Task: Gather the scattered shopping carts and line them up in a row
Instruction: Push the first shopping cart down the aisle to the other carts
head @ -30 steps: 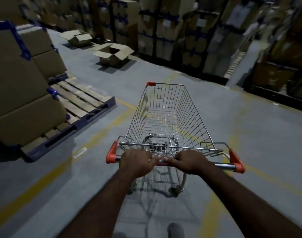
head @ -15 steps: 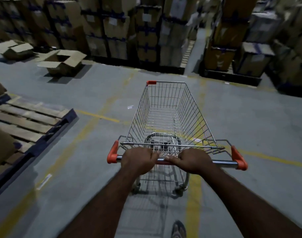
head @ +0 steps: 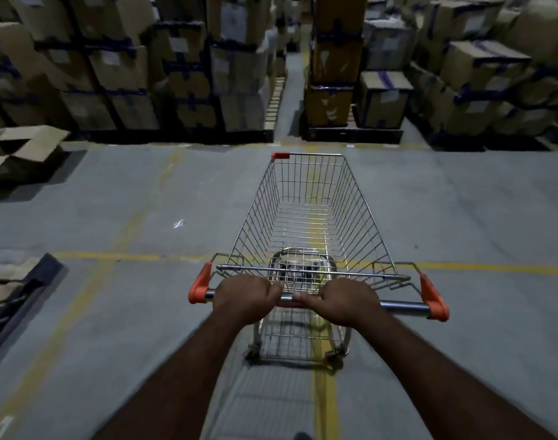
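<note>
An empty wire shopping cart point(head: 309, 217) with orange handle ends stands straight in front of me on the grey floor, over a yellow floor line. My left hand point(head: 244, 296) grips the metal handle bar point(head: 401, 308) left of its middle. My right hand point(head: 347, 301) grips the same bar just beside it, thumbs nearly touching. No other cart is in view.
Stacked cardboard boxes on pallets point(head: 163, 74) line the far side, with a narrow aisle point(head: 287, 90) between the stacks ahead. An open flattened box point(head: 20, 150) lies at far left. A wooden pallet corner point(head: 17, 287) sits at the left edge. Yellow lines point(head: 493, 267) cross the floor.
The cart and I have swung to the right: the pallet and open boxes slid off to the left, and the aisle between the box stacks now lies straight ahead. Both hands keep their grip.
</note>
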